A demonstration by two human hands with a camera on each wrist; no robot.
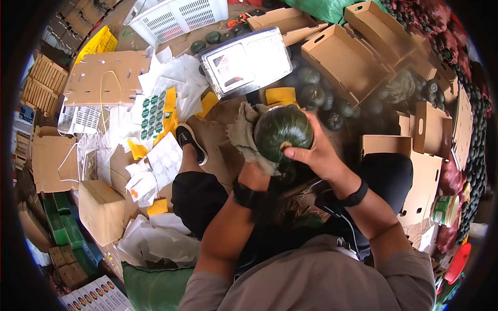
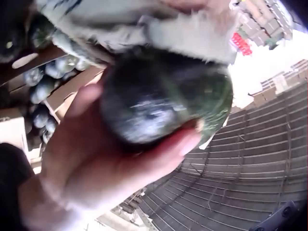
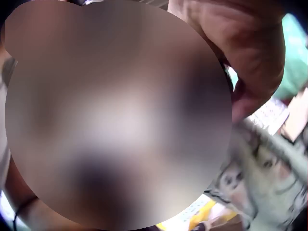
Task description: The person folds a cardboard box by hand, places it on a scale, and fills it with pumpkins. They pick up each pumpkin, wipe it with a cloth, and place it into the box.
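A dark green round squash (image 1: 282,132) is held up over my lap. My right hand (image 1: 311,150) grips it from the right side, thumb across its lower front. My left hand (image 1: 254,175) sits just below and left of it, holding a grey-brown cloth (image 1: 245,133) that lies against the squash's left side. In the left wrist view the squash (image 2: 159,101) fills the middle, with the right hand's thumb (image 2: 168,149) under it and the cloth (image 2: 183,36) draped over its top. The right wrist view is mostly blurred; my right hand (image 3: 240,48) and the cloth (image 3: 269,163) show at its right.
A weighing scale (image 1: 246,62) stands just ahead. Several more squashes (image 1: 311,93) lie beyond it among open cardboard boxes (image 1: 345,59). A white plastic crate (image 1: 179,18) is at the back. Sticker sheets (image 1: 153,114) and white foam sleeves (image 1: 166,160) litter the left floor by my shoe (image 1: 191,142).
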